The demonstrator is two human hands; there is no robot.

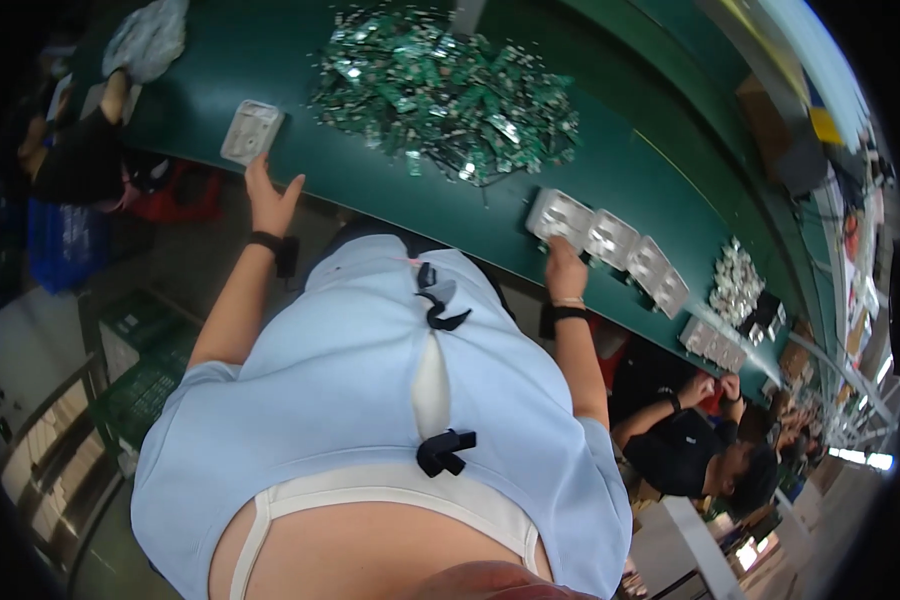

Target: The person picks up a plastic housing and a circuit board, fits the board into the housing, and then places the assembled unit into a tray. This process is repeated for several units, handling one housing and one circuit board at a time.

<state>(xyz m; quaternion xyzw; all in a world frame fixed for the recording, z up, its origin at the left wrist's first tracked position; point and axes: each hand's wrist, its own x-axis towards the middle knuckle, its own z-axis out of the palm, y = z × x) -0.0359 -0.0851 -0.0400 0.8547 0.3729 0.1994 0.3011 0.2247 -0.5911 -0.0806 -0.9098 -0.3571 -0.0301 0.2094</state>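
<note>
- So we had our left hand (272, 200) up at the near edge of a small pale tray (251, 132), fingers at its lower rim and the thumb stuck out wide to the right. That grip was spread, not clamped on anything.
- That tray sat on the green table (610, 150) near its front edge, left of the big heap and well apart from the other trays.
- Our right hand (566, 270) was at the near edge of another pale tray (560, 215), fingers bunched at the rim. It was pretty small in the fisheye, so we couldn't tell if it was pinching the tray or just touching it.
- That tray was the left end of a row, with more pale trays (657, 275) slanting off to the right.
- Between our 2 hands, farther back, we had a huge heap of green circuit boards (450, 95) with shiny bits all through it.
- Past the row there was a pile of small silvery parts (736, 285), and just in front of it 1 more compartmented tray (713, 345).
- Down that side we had a co-worker in a dark top (695, 440), both hands raised near the table edge.
- Far left, a crumpled clear plastic bag (148, 38) lay on the table, with another person's forearm (113, 98) close to it.
</note>
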